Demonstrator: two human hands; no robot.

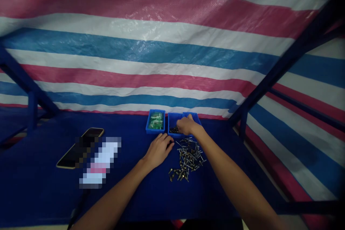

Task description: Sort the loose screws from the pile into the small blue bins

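Note:
My left hand lies palm down on the blue table, holding nothing, its fingers stretched forward and slightly apart. My right hand reaches into a blue bin with its fingers curled down; whatever they hold is hidden. Small dark metal parts show inside that bin beside my fingertips. Between my arms lies a loose pile of rivet-like metal pins, with thin silver shanks and brassy ends. Another blue bin is partly covered by my right hand.
A blue bin holds green circuit boards. A phone and a pixelated pale object lie at the left. Dark frame bars slant along both sides, and striped sheeting hangs behind the table.

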